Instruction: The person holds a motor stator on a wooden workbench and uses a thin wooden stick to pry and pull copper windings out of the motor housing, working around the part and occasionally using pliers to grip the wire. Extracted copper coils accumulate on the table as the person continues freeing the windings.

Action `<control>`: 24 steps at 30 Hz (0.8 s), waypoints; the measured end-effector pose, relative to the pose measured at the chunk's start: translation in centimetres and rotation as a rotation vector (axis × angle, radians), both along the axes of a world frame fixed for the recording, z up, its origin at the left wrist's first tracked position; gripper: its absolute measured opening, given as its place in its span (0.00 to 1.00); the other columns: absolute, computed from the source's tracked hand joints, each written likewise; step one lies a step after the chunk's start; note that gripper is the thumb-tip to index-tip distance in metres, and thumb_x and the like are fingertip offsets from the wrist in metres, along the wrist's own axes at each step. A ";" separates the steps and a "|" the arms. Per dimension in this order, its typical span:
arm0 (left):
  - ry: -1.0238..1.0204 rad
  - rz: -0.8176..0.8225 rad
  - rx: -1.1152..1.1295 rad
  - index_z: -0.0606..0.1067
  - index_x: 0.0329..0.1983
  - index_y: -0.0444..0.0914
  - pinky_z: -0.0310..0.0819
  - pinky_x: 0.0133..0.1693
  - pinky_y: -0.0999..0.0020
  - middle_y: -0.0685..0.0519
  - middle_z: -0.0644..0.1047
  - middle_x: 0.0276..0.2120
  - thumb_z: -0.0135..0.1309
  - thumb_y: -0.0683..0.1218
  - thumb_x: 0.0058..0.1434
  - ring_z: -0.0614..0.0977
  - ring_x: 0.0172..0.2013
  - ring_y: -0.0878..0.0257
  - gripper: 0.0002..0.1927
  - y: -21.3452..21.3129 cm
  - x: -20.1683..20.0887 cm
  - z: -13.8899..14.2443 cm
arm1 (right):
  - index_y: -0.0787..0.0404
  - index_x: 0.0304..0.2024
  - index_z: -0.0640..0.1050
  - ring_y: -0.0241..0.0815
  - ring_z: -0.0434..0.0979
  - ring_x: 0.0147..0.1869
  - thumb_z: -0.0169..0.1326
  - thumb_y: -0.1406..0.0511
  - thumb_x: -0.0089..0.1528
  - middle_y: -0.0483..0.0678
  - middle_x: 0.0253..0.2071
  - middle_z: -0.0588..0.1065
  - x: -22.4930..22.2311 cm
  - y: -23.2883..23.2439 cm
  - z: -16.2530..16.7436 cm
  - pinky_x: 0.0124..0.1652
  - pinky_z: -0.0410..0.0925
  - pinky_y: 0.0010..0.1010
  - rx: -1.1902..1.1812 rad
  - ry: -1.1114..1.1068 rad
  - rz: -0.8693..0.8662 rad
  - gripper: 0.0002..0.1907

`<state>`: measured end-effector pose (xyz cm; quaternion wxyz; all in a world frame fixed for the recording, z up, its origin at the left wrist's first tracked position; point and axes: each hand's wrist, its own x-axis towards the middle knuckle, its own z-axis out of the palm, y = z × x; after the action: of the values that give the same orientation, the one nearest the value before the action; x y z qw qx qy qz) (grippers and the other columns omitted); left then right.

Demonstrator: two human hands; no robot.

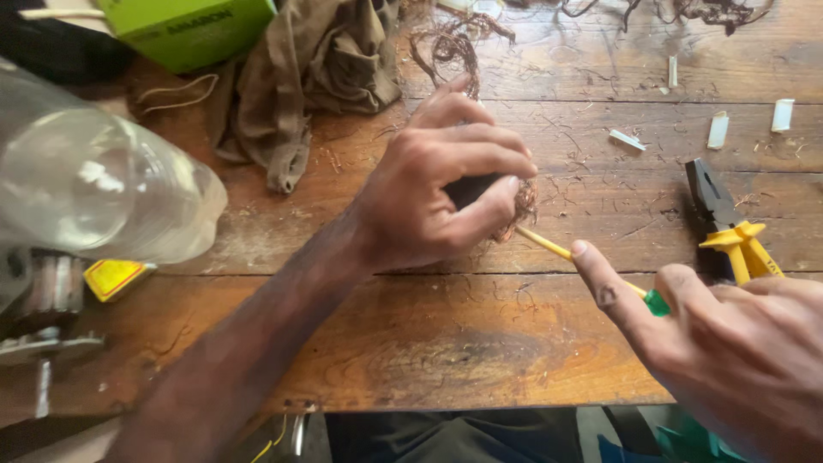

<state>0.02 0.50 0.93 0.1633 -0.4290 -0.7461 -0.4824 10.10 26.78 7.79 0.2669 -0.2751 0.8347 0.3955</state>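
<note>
My left hand (437, 184) is curled around a dark object with a tuft of thin copper wire strands (523, 204) at its right side, resting on the wooden table (411, 343). My right hand (729, 351) holds a slim tool with a yellow shaft (549, 247) and a green part (657, 303); its index finger lies along the shaft. The shaft's tip points into the copper strands at my left hand.
Yellow-handled pliers (729, 227) lie at the right. A clear plastic bottle (94, 189) lies at the left, a green box (193, 30) and a brown cloth (317, 69) behind. Copper wire scraps (454, 43) and white insulation bits (718, 129) are scattered at the back.
</note>
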 end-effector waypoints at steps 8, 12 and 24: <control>-0.068 -0.026 0.066 0.83 0.43 0.40 0.62 0.72 0.46 0.53 0.85 0.45 0.52 0.46 0.64 0.82 0.48 0.61 0.11 -0.3 -0.1 -1.2 | 0.26 0.78 0.50 0.27 0.74 0.20 0.48 0.55 0.64 0.34 0.21 0.68 -0.1 4.1 -2.4 0.25 0.71 0.30 -0.182 -0.050 -0.225 0.41; -0.065 -0.082 0.081 0.83 0.42 0.40 0.58 0.74 0.43 0.53 0.85 0.43 0.53 0.49 0.64 0.83 0.45 0.63 0.11 0.0 -0.4 -2.0 | 0.29 0.69 0.69 0.26 0.73 0.19 0.55 0.55 0.59 0.33 0.17 0.73 -2.3 6.1 -4.1 0.24 0.68 0.30 -0.715 -0.152 -0.461 0.34; -0.165 -0.084 -0.003 0.84 0.43 0.40 0.76 0.60 0.59 0.54 0.84 0.45 0.56 0.47 0.59 0.80 0.53 0.59 0.12 -0.1 -1.0 -0.5 | 0.30 0.73 0.57 0.25 0.77 0.27 0.50 0.54 0.66 0.33 0.29 0.75 -5.2 2.4 0.4 0.29 0.76 0.21 -0.210 -0.091 -0.383 0.34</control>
<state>-0.93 0.40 0.40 0.0802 -0.4191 -0.7391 -0.5212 4.86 29.21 8.23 0.3444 -0.1555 0.8953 0.2358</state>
